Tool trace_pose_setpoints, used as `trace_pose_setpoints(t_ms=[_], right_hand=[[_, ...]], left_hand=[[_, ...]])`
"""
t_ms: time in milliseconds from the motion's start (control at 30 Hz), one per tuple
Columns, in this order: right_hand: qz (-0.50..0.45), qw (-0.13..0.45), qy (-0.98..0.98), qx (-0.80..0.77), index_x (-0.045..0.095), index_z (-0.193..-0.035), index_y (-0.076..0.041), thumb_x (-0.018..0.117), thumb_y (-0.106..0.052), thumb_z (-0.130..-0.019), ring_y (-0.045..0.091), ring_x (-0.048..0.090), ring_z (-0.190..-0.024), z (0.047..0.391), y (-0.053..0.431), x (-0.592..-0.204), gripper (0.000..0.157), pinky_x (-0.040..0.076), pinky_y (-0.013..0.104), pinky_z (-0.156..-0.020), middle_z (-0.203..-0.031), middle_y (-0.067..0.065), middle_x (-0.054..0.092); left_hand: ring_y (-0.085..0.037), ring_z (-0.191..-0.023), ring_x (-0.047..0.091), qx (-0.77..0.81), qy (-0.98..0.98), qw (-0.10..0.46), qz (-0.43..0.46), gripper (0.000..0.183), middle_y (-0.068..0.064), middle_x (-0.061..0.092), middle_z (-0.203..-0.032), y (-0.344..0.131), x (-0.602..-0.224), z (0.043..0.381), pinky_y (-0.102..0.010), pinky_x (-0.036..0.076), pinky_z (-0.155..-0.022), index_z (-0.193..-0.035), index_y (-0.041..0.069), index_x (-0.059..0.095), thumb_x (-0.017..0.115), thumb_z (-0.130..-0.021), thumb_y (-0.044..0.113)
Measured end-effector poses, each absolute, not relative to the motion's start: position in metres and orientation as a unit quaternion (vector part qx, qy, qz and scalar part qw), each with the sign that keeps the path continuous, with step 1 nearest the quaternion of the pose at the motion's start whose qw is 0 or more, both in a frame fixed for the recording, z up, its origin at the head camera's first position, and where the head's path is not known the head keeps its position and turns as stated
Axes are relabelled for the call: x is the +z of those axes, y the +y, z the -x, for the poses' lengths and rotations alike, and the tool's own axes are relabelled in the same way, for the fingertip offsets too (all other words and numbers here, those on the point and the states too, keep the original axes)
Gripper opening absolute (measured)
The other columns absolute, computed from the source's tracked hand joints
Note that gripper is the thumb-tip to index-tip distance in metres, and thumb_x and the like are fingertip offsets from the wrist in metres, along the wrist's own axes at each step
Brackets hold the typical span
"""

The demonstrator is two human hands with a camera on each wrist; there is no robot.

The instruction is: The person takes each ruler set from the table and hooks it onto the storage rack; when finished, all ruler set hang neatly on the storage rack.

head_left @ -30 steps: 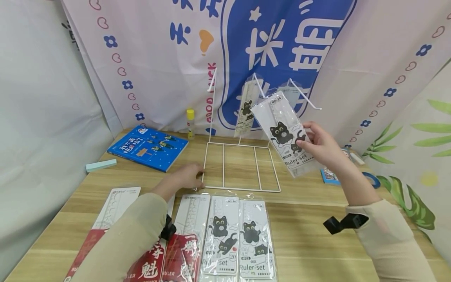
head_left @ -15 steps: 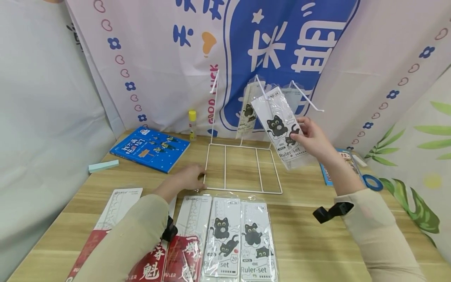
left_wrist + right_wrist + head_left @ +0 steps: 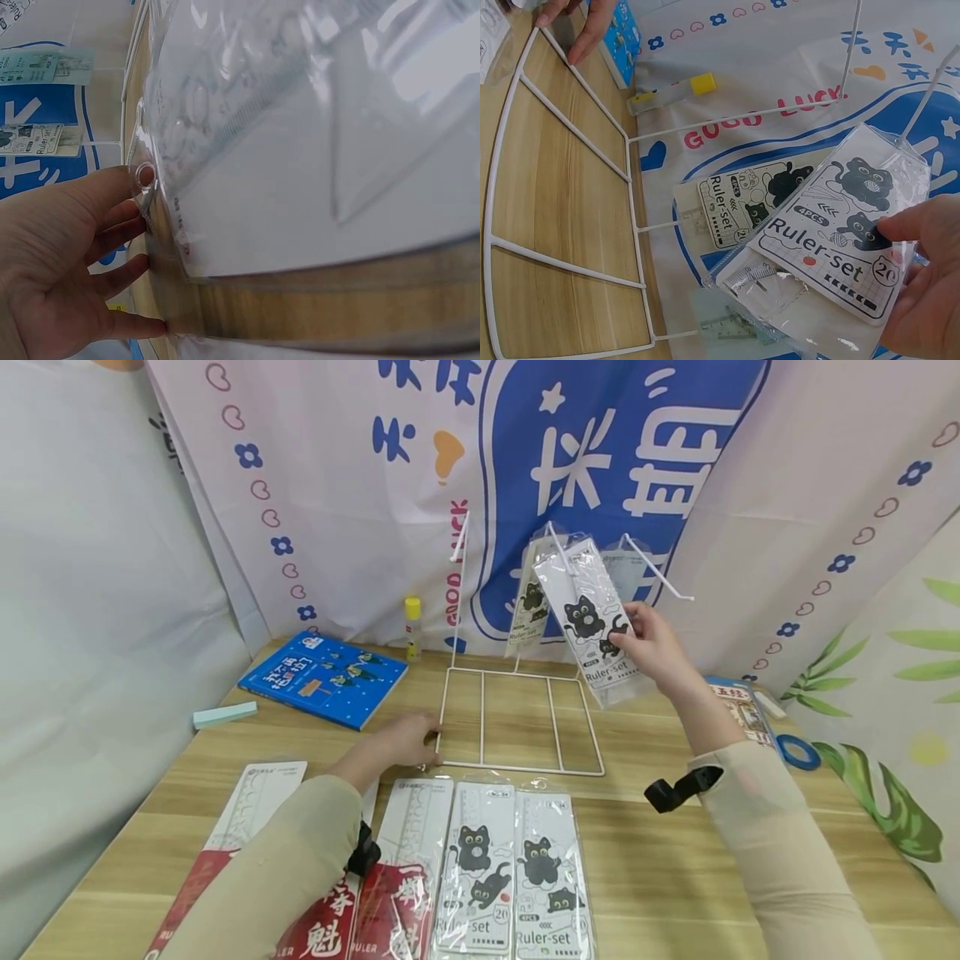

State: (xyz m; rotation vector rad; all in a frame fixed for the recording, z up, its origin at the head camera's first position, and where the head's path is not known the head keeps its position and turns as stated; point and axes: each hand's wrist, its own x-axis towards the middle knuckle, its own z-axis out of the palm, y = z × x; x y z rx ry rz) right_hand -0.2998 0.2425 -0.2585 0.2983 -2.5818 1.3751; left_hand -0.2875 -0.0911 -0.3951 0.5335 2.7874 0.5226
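Note:
My right hand (image 3: 660, 647) pinches a ruler set (image 3: 585, 635) in a clear packet with black cats on its card. The packet is tilted, thumb on its front. At its upper part shows the tip of the middle hook (image 3: 556, 537) of a white wire rack (image 3: 482, 718). Another cat ruler set (image 3: 528, 625) hangs behind it, and a pale packet (image 3: 617, 564) hangs at the right hook. My left hand (image 3: 405, 739) has its fingers extended at the left wire of the rack's base. In the left wrist view a clear ruler packet (image 3: 255, 217) is close to that hand.
In front of the rack lie two cat ruler sets (image 3: 480, 902) and several red-and-white ruler packets (image 3: 397, 893). A blue book (image 3: 322, 681), a glue stick (image 3: 413, 631) and a pale green bar (image 3: 225, 714) are at left. Blue tape (image 3: 798, 752) lies at right beside another book (image 3: 742, 702).
My right hand has moved the ruler set left and slightly up, so its top overlaps the middle hook. My left hand stays at the rack's base; the head view has shifted slightly.

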Motion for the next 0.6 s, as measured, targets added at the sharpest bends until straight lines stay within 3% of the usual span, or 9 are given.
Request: trace_pose_setpoints(t_ms=[300,600], right_hand=[[-0.082,0.116,-0.871,0.469,0.041,-0.118,0.012,0.051,0.002,-0.085,0.012,0.054,-0.071,0.320,0.235,-0.264,0.036,0.050,0.021,-0.065,-0.099,0.027,0.055],[-0.065,0.127,-0.881,0.451,0.045,-0.114,0.012,0.052,-0.003,-0.086,0.023,0.053,-0.082,0.336,0.234,-0.269,0.032,0.047,0.025,-0.072,-0.098,0.021,0.054]], left_hand=[[-0.031,-0.119,0.041,0.180,0.957,0.124,-0.193,0.053,-0.016,0.047,-0.127,-0.091,-0.395,0.286,-0.042,0.032,-0.101,-0.124,0.004,0.052,0.070,-0.079,0.026],[-0.030,-0.118,0.043,0.176,0.958,0.118,-0.194,0.053,-0.015,0.049,-0.125,-0.091,-0.395,0.286,-0.041,0.034,-0.100,-0.123,0.004,0.053,0.071,-0.078,0.026]])
